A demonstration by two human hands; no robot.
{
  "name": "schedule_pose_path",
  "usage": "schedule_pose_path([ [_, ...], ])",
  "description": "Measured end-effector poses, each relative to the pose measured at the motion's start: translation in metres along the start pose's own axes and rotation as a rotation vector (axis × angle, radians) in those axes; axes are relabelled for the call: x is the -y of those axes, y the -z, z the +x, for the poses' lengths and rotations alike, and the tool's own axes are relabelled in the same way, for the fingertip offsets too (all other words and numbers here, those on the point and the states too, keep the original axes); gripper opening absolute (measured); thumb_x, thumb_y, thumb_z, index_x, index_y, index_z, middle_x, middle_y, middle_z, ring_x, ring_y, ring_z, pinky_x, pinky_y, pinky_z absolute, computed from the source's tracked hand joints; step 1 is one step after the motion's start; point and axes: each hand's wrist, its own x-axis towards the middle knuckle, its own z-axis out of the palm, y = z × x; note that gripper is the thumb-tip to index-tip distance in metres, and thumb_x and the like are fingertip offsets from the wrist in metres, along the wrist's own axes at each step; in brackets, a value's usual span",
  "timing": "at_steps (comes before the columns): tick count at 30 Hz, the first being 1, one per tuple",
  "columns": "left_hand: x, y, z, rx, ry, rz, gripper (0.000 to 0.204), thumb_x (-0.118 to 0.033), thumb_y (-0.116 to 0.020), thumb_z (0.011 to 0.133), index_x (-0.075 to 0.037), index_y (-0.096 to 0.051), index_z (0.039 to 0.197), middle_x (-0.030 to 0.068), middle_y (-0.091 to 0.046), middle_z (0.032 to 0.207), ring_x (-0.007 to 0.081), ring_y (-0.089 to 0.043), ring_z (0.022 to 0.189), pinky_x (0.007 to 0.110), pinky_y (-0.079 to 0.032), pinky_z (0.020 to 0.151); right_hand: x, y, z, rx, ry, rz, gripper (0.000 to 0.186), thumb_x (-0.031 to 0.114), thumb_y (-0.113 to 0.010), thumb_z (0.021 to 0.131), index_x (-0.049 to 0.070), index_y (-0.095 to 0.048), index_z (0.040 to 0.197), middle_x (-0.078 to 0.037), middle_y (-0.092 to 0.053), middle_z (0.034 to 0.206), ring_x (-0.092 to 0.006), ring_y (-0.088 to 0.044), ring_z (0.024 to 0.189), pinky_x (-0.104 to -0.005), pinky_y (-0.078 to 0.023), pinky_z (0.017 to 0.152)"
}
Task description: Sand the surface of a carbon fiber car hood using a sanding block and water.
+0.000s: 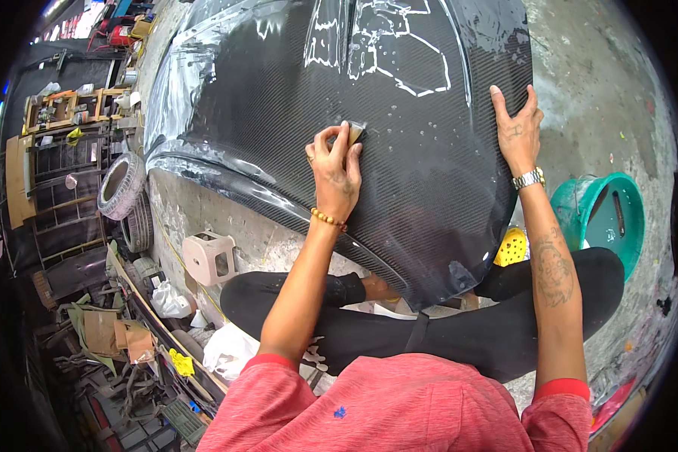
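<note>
Pinched in your left hand (336, 172), a small pad (357, 133) touches the wet black panel (256, 105) before you, seemingly mid-rub, while your right hand (518, 134) rests, fingers wide, at its right edge; another stroke would call for even pressure.

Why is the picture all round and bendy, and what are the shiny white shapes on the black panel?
In the head view, the fisheye lens bends edges and leaves dark corners; also in the head view, they look like light reflecting off the glossy black panel.
</note>
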Motion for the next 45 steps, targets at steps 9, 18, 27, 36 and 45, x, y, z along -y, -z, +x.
schedule_pose_path([
  [9,0.048,0.005,0.084,-0.177,-0.281,0.195,0.033,-0.017,-0.073,0.093,-0.013,-0.075,0.126,0.0159,-0.072,0.115,0.0307,-0.068,0.105,0.043,-0.049,0.091,0.035,-0.005,-0.01,-0.007,-0.002,0.001,0.096,0.067,-0.062,0.091,0.002,-0.036,0.155,-0.035,-0.052,0.142,-0.0515,-0.053,0.13,-0.0535,-0.045,0.108],
  [18,0.056,0.002,0.117,-0.125,-0.19,0.174,0.033,-0.02,-0.075,0.093,-0.014,-0.074,0.126,0.0101,-0.07,0.115,0.0265,-0.066,0.103,0.041,-0.044,0.094,0.036,-0.003,-0.006,0.018,-0.008,0.058,0.098,0.071,-0.061,0.09,0.001,-0.036,0.155,-0.036,-0.05,0.14,-0.0512,-0.053,0.128,-0.054,-0.045,0.108],
  [27,0.007,0.014,0.007,-0.022,-0.139,0.121,0.043,-0.013,-0.072,0.091,-0.021,-0.071,0.133,0.0052,-0.066,0.12,0.028,-0.058,0.107,0.044,-0.043,0.096,0.009,-0.009,0.002,0.012,0.025,0.052,0.11,0.08,-0.064,0.081,0.007,-0.035,0.157,-0.039,-0.041,0.147,-0.0529,-0.051,0.132,-0.0556,-0.044,0.108],
  [36,0.005,-0.009,0.022,-0.052,-0.05,0.016,0.046,-0.009,-0.069,0.092,-0.02,-0.068,0.136,0.0065,-0.063,0.127,0.0331,-0.053,0.115,0.047,-0.04,0.102,-0.003,-0.002,-0.001,-0.02,0.02,0.049,0.102,0.074,-0.067,0.086,0.008,-0.034,0.157,-0.037,-0.048,0.137,-0.0521,-0.057,0.121,-0.0523,-0.048,0.102],
  [45,0.053,0.009,0.11,-0.18,-0.005,0.167,0.031,-0.017,-0.064,0.097,-0.013,-0.073,0.127,0.0111,-0.062,0.121,0.0336,-0.054,0.106,0.05,-0.044,0.092,0.016,-0.013,-0.007,-0.025,0.068,0.137,0.1,0.07,-0.068,0.087,0.007,-0.034,0.156,-0.035,-0.048,0.139,-0.0511,-0.057,0.122,-0.0513,-0.047,0.103],
])
